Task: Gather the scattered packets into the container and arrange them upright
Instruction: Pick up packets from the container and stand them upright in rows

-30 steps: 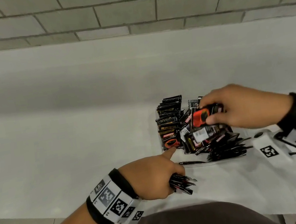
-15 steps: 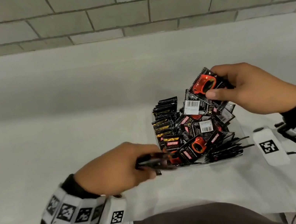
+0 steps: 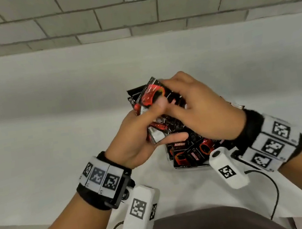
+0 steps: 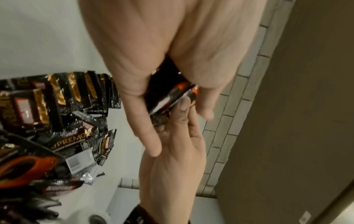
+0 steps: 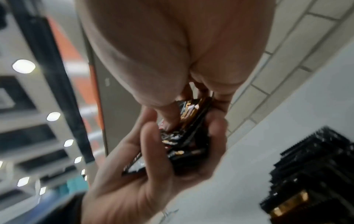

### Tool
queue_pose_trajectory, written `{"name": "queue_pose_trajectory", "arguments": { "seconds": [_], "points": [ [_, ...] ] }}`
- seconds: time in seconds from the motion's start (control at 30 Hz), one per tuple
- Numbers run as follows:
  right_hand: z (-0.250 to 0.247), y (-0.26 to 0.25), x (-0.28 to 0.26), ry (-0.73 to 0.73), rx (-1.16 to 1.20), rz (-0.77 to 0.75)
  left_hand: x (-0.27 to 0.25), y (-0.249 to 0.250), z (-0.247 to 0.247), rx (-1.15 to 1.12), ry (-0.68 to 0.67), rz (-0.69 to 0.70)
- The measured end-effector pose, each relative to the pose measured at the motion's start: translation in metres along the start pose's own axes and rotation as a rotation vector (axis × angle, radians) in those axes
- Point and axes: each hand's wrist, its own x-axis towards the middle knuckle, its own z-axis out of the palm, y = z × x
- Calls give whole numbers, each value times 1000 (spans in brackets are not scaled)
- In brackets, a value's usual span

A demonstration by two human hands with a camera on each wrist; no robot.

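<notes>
Both our hands, left hand [image 3: 136, 136] and right hand [image 3: 201, 110], grip one stack of coffee sachets [image 3: 154, 102]; below our grip, loose sachets [image 3: 187, 152] lie heaped.

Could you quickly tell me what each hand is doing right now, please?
Left hand: fingers curled round a stack of packets.
Right hand: fingers pinching a red-and-black packet against that stack.

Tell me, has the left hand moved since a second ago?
Yes. The left hand rose from beside the container's near edge to above the pile of black packets, meeting the right hand.
</notes>
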Motion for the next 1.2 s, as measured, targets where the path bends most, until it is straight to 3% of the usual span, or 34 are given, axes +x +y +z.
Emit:
{"name": "queue_pose_trajectory", "arguments": {
  "seconds": [0.13, 0.3, 0.37, 0.47, 0.53, 0.73, 0.83, 0.97, 1.1, 1.2],
  "points": [
    [11, 4, -5, -48, -241, -96, -1, 2, -4, -39, 96, -25],
    [-2, 14, -17, -99, -65, -9, -5, 3, -24, 73, 206, 12],
    [-5, 22, -28, -302, -111, 47, -8, 4, -35, 106, 207, 17],
    [5, 35, -43, -676, -364, 100, -12, 3, -45, 127, 173, 7],
    [13, 42, -47, -748, -383, 133, -13, -1, -47, 133, 160, -2],
    [2, 47, -45, -653, -208, 203, -13, -12, -51, 165, 148, -25],
    [-11, 42, -40, -458, -104, 200, -13, -16, -53, 237, 126, -37],
    [-34, 38, -28, -143, 223, 261, -12, -24, -45, 316, 61, -43],
    [-32, 34, -21, -54, 324, 262, -12, -28, -29, 211, -71, -71],
    [-19, 31, -20, 5, 327, 259, -10, -29, -17, 103, -64, -80]
  ]
}}
